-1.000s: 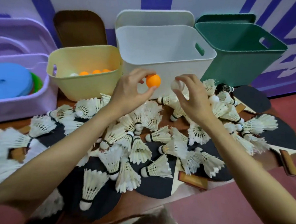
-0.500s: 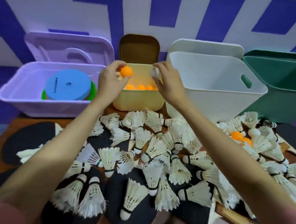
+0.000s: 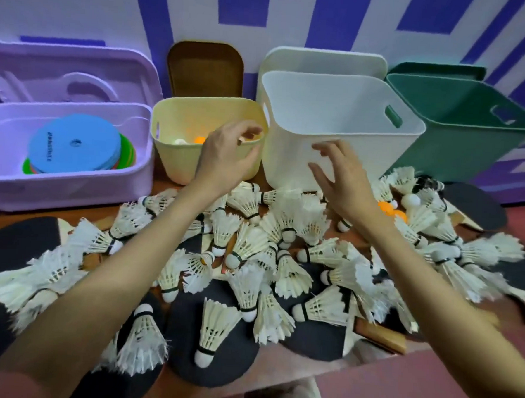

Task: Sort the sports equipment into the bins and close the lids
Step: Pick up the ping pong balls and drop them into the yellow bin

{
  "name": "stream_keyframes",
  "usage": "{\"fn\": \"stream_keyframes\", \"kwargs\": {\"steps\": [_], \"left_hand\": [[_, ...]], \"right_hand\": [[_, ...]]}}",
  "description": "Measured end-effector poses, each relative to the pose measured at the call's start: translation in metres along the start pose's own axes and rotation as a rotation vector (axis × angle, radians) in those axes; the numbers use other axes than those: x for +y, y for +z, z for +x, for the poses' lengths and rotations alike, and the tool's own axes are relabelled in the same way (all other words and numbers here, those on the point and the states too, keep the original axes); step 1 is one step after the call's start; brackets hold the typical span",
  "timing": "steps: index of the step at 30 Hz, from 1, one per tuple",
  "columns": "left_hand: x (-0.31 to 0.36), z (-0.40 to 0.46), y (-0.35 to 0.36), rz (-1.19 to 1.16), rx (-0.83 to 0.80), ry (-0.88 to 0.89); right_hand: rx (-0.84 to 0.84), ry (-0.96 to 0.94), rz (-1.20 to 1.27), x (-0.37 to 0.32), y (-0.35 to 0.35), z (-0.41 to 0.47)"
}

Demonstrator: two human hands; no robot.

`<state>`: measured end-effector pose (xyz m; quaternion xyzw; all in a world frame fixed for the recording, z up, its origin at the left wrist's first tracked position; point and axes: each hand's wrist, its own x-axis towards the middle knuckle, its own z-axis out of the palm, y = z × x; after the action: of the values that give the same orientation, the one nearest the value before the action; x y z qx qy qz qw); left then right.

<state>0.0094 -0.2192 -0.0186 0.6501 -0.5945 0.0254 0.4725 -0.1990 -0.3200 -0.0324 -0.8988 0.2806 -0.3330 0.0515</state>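
My left hand (image 3: 227, 154) hovers at the front of the yellow bin (image 3: 178, 161), fingers loosely curled and holding nothing. An orange ball (image 3: 200, 139) and a white ball (image 3: 179, 141) lie inside that bin. My right hand (image 3: 338, 175) is spread open in front of the white bin (image 3: 335, 111), holding nothing. Several white shuttlecocks (image 3: 247, 240) cover the table over black table tennis paddles (image 3: 214, 333). Two orange balls (image 3: 390, 209) and a white ball (image 3: 410, 200) lie among shuttlecocks at the right.
A purple bin (image 3: 73, 183) at the left holds a blue disc (image 3: 72, 143) on other coloured discs. A green bin (image 3: 459, 139) stands at the right. Each bin's lid leans against the wall behind it, among them a brown lid (image 3: 205, 68).
Both hands carried their balls from the shuttlecock pile to the yellow bin and let them go. The right hand has drawn back rightward in front of the white bin.
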Motion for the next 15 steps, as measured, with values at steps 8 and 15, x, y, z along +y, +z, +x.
{"fn": "stream_keyframes", "kwargs": {"steps": [8,15], "left_hand": [[0.063,-0.011,0.075,-0.075,-0.264,0.161],[0.089,-0.020,0.129,-0.069,-0.455,0.215]], "right_hand": [[0.012,0.335,-0.088,0.082,-0.075,-0.084],[-0.363,0.447,-0.185,0.112,-0.097,-0.134]]}}
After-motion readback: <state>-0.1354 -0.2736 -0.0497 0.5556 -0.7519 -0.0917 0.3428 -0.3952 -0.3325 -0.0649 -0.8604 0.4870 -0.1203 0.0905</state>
